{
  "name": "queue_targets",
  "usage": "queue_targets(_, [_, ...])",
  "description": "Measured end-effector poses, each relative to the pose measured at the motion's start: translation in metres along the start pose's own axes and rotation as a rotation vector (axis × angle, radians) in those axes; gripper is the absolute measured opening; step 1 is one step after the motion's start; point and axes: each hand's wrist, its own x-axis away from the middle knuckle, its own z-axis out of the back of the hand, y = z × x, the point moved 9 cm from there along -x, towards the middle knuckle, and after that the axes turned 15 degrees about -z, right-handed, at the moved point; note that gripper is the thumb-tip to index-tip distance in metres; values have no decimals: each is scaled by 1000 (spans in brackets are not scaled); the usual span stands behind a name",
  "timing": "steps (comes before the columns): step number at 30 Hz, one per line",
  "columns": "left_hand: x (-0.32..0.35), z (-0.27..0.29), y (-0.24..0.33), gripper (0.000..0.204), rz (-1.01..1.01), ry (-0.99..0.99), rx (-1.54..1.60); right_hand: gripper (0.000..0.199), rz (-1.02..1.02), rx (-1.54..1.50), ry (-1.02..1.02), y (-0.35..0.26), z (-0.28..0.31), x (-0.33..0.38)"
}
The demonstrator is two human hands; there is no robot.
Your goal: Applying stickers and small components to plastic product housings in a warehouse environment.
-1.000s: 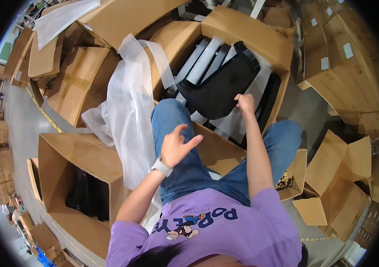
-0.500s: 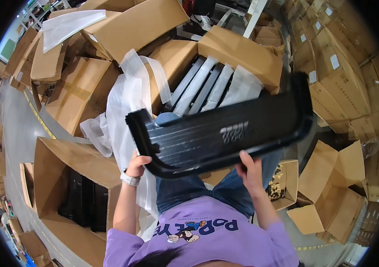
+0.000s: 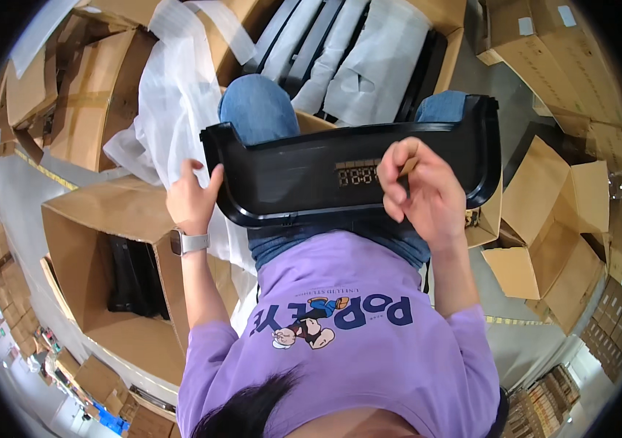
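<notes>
Long glossy black plastic panel [image 3: 311, 175], rim raised.

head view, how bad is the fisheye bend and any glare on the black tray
Head view: strong fisheye, with a black rim around the circle and cardboard boxes curving toward it; even overhead light puts soft sheen, not hard glare, on the black plastic tray; the left hand and right hand look sharp, only far edges soften.
</notes>
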Motion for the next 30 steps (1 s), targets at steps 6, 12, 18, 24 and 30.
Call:
queue_targets(6, [-9,37,79,10,-92,166,779,16,34,-11,31,1,-16,-24])
queue_targets(12, [-30,41,172,6,-255,33,1221,20,62,71,77,7,-20,-27])
queue_targets(18, [-44,32,187,9,-298,-8,1344,22,158,275,178,0,-16,-25])
queue_targets(24, [-43,2,169,9,187,-62,1900,21,209,206,280,-10,6,-26])
queue_targets(30, [-38,-6,180,10,196,-95,1943,20,186,312,153,-5,-16,-29])
